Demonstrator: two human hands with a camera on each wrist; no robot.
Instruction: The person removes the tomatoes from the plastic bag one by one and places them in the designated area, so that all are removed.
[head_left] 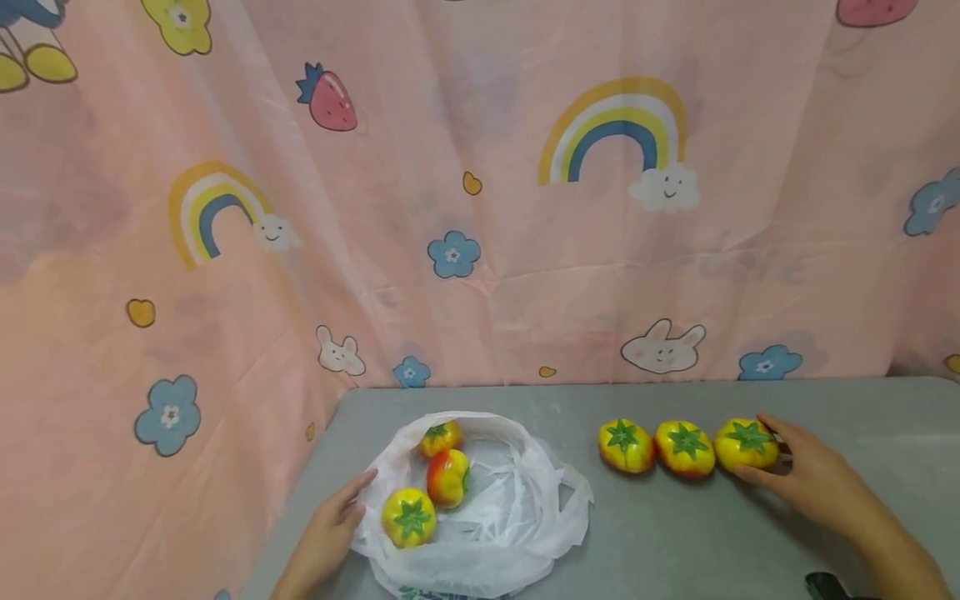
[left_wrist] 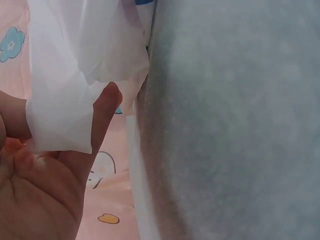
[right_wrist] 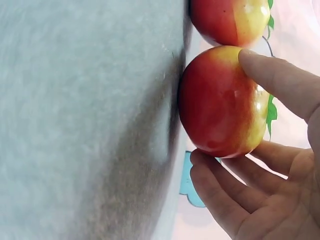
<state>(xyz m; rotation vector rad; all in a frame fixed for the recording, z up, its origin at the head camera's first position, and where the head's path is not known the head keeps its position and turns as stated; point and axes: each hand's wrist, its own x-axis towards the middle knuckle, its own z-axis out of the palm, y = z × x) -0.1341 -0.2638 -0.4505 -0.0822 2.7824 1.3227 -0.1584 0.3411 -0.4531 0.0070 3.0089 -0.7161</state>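
On the right, my right hand (head_left: 813, 479) has its thumb and fingers around the end fruit (head_left: 746, 443) of a row of three. This fruit is round, red below and yellow above, with a green star-shaped leafy top. In the right wrist view, the fruit (right_wrist: 222, 102) rests at the table surface between thumb and fingertips. The middle fruit (head_left: 684, 448) and the left one (head_left: 626, 446) sit beside it. My left hand (head_left: 327, 529) holds the rim of a white plastic bag (head_left: 525, 542); in the left wrist view the bag's edge (left_wrist: 62, 115) lies between thumb and fingers.
Inside the wide-mouthed bag lie three similar fruits, one at the front (head_left: 409, 517), one tipped on its side (head_left: 447, 479) and one at the back (head_left: 440, 437). A grey table (head_left: 645, 542) meets a pink patterned cloth (head_left: 495, 325) behind. A dark object (head_left: 823, 585) shows by the right forearm.
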